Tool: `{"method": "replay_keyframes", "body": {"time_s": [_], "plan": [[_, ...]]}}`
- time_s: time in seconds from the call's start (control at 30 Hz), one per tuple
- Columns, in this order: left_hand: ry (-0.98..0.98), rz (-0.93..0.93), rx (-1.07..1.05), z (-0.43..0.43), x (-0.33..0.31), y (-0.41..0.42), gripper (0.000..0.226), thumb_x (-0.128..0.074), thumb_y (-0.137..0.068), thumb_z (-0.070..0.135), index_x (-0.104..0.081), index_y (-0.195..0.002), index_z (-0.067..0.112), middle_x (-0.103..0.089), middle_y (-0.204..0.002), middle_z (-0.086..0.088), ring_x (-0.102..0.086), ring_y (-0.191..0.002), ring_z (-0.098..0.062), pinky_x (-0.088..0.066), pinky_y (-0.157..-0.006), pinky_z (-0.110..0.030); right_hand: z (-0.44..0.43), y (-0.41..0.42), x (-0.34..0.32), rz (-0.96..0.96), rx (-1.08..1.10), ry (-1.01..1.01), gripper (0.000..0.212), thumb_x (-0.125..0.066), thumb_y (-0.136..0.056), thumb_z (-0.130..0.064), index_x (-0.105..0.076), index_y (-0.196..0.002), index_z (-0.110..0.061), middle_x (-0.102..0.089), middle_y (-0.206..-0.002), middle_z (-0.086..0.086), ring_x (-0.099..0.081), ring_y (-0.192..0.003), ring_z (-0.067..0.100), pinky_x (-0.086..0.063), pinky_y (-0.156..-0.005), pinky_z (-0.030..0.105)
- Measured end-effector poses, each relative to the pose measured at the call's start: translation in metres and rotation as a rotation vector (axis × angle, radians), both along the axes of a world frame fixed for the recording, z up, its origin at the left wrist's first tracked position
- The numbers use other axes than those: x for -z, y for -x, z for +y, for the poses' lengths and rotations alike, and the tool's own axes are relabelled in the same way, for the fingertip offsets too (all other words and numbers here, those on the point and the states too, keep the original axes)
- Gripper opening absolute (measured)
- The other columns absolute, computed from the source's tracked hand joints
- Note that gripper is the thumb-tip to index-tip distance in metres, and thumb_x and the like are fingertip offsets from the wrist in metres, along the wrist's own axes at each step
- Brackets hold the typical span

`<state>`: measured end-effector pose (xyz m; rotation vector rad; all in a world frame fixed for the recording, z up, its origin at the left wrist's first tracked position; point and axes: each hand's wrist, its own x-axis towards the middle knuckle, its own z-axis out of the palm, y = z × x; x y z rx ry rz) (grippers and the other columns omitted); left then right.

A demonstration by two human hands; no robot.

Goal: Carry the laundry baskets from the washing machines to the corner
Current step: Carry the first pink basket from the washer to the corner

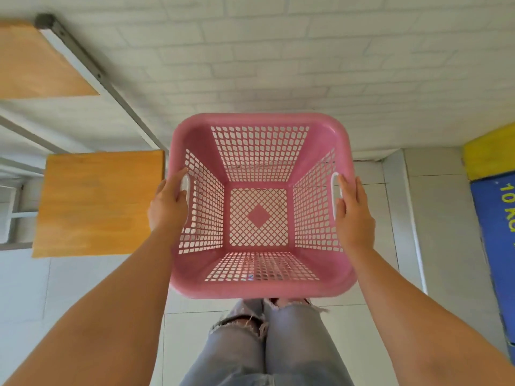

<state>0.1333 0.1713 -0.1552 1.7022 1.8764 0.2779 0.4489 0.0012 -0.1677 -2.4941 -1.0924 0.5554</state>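
White brick wall (278,51) fills the top of the view, pale tiled floor (83,288) below it, and a pink laundry basket (259,288) is held out right in the middle, off the floor, in front of the person's knees in ripped light jeans (292,344). Basket's upright, open mouth facing straight up at the camera, pretty much square so no real long axis, and it's empty, you can see down to the lattice bottom with the solid diamond. Left of the basket is a wooden chair seat (97,204) on a grey metal frame, cut off at the edge; right of the basket there's a blue and yellow machine or panel (496,213) with "10 K" readable, the rest out of frame. Left hand (167,207) grips the basket's left handle slot, right hand (352,210) grips the right one, fingertips hidden under the rim.
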Motion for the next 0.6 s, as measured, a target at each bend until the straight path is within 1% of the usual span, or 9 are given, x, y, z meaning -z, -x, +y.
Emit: {"method": "replay_keyframes", "body": {"time_s": [0.1,0.17,0.27,0.37,0.5,0.57,0.6], "plan": [[0.017,-0.005,-0.036,0.009,0.019,0.009,0.052,-0.046,-0.093,0.013,-0.049,-0.131,0.048,-0.055,-0.135,0.004,-0.062,-0.105,-0.030,-0.048,-0.078,-0.035,0.016,0.006,0.018,-0.005,-0.036,-0.006,0.047,-0.031,-0.103,-0.030,-0.026,-0.148,-0.045,-0.018,-0.162,0.002,-0.065,-0.105,0.032,-0.050,-0.065,0.030],[0.028,0.013,-0.049,0.015,0.033,0.013,0.051,-0.043,-0.094,0.014,-0.048,-0.131,0.048,-0.054,-0.134,0.004,-0.061,-0.101,-0.030,-0.046,-0.073,-0.034,0.026,0.010,0.033,-0.012,-0.050,-0.008,0.048,-0.032,-0.103,-0.027,-0.027,-0.148,-0.043,-0.019,-0.162,0.002,-0.066,-0.102,0.032,-0.046,-0.063,0.027],[0.037,0.033,-0.055,0.026,0.056,0.016,0.050,-0.040,-0.095,0.015,-0.046,-0.131,0.050,-0.053,-0.133,0.004,-0.061,-0.096,-0.029,-0.047,-0.069,-0.035,0.038,0.015,0.058,-0.022,-0.065,-0.022,0.049,-0.034,-0.103,-0.025,-0.028,-0.149,-0.042,-0.021,-0.161,0.003,-0.067,-0.099,0.032,-0.049,-0.061,0.028],[0.040,0.049,-0.058,0.038,0.082,0.016,0.049,-0.039,-0.096,0.016,-0.045,-0.129,0.052,-0.054,-0.131,0.004,-0.061,-0.095,-0.028,-0.051,-0.071,-0.039,0.047,0.017,0.086,-0.019,-0.049,-0.017,0.048,-0.034,-0.103,-0.024,-0.030,-0.148,-0.041,-0.022,-0.161,0.004,-0.066,-0.100,0.032,-0.044,-0.060,0.024],[0.020,0.066,-0.055,0.050,0.120,0.016,0.049,-0.039,-0.096,0.016,-0.043,-0.129,0.053,-0.052,-0.133,0.004,-0.061,-0.097,-0.029,-0.055,-0.073,-0.043,0.060,0.022,0.124,-0.007,-0.027,0.005,0.048,-0.034,-0.103,-0.023,-0.031,-0.148,-0.040,-0.021,-0.161,0.004,-0.065,-0.104,0.033,-0.042,-0.063,0.024],[0.021,0.068,-0.063,0.054,0.141,0.019,0.049,-0.039,-0.097,0.017,-0.044,-0.129,0.053,-0.052,-0.134,0.005,-0.061,-0.096,-0.026,-0.055,-0.073,-0.042,0.066,0.022,0.144,-0.011,-0.033,-0.001,0.048,-0.034,-0.103,-0.023,-0.031,-0.148,-0.040,-0.021,-0.161,0.004,-0.066,-0.103,0.032,-0.042,-0.061,0.024],[0.022,0.068,-0.072,0.056,0.151,0.020,0.049,-0.040,-0.097,0.017,-0.044,-0.129,0.053,-0.052,-0.133,0.006,-0.060,-0.094,-0.024,-0.053,-0.072,-0.039,0.069,0.022,0.153,-0.014,-0.041,-0.007,0.048,-0.035,-0.103,-0.023,-0.031,-0.148,-0.040,-0.021,-0.161,0.003,-0.066,-0.103,0.032,-0.043,-0.061,0.025]]}}
